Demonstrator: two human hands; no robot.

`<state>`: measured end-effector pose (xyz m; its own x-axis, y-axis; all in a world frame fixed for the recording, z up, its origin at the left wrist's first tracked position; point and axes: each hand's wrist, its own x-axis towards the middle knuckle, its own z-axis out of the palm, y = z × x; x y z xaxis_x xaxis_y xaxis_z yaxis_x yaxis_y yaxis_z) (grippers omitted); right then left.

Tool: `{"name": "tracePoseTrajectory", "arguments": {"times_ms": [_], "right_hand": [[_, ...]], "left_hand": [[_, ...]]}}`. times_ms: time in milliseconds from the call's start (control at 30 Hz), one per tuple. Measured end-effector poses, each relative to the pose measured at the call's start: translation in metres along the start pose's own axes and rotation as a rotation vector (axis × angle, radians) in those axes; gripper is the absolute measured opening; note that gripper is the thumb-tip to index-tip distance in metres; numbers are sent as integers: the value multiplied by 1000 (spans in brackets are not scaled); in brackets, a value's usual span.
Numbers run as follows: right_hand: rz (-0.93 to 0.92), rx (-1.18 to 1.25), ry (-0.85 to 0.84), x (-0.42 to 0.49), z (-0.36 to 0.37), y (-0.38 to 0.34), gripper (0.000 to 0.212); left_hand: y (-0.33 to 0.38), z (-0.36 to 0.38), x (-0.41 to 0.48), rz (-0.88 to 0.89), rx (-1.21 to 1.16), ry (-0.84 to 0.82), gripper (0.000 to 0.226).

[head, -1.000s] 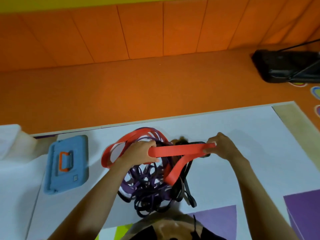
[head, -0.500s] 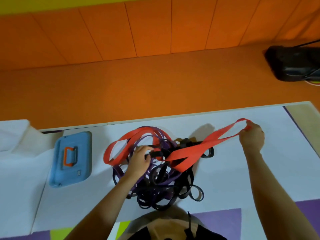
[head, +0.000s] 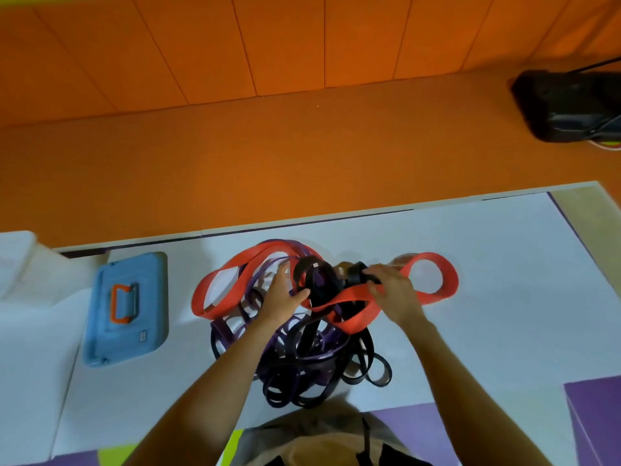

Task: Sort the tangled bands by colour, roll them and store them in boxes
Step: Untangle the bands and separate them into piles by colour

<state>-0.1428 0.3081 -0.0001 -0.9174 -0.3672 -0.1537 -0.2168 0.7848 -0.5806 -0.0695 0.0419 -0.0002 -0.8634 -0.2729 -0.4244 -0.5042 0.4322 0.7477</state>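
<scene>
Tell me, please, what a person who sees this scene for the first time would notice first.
The eye goes first to the red band, which loops brightly out of the tangled pile of purple and black bands at the middle of the white table. Both hands work at the top of that pile: the left hand reaches into it and the right hand rests on the red band. To the left lies a closed blue box with an orange handle.

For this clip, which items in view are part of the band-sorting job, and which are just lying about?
Part of the job:
- red band
- purple bands
- black bands
- blue box, lid shut
- left hand and right hand, both in the tangle

Lying about:
- black device on the orange floor
- white container at the left edge
</scene>
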Motion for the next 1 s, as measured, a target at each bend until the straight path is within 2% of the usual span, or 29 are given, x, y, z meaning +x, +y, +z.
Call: {"name": "tracePoseTrajectory", "arguments": {"times_ms": [33, 100, 167, 267, 367, 467, 567, 767, 867, 1000], "right_hand": [[-79, -22, -104, 2, 7, -11, 33], [-108, -104, -288, 4, 24, -27, 39], [-83, -257, -294, 4, 38, -30, 40], [-29, -334, -276, 1, 40, -24, 40], [-89, -145, -420, -5, 33, -11, 18], [-175, 7, -457, -14, 24, -3, 11], [-215, 60, -513, -20, 15, 0, 11], [-109, 23, -705, -21, -10, 9, 9], [-63, -67, -667, -23, -6, 13, 12], [-120, -137, -586, -26, 5, 8, 13]], "left_hand": [[2, 3, 3, -26, 1, 28, 74], [5, 6, 8, -78, -36, 36, 46], [10, 4, 11, -127, -168, -18, 16], [22, -10, 16, -95, -359, 26, 15], [44, -29, 17, 6, -476, 107, 22], [65, -40, 16, 131, -484, 134, 29], [83, -46, 12, 213, -495, 137, 23], [87, -61, 7, 292, -602, 271, 16], [82, -71, 9, 301, -628, 309, 18], [72, -69, 4, 271, -646, 363, 20]]}}
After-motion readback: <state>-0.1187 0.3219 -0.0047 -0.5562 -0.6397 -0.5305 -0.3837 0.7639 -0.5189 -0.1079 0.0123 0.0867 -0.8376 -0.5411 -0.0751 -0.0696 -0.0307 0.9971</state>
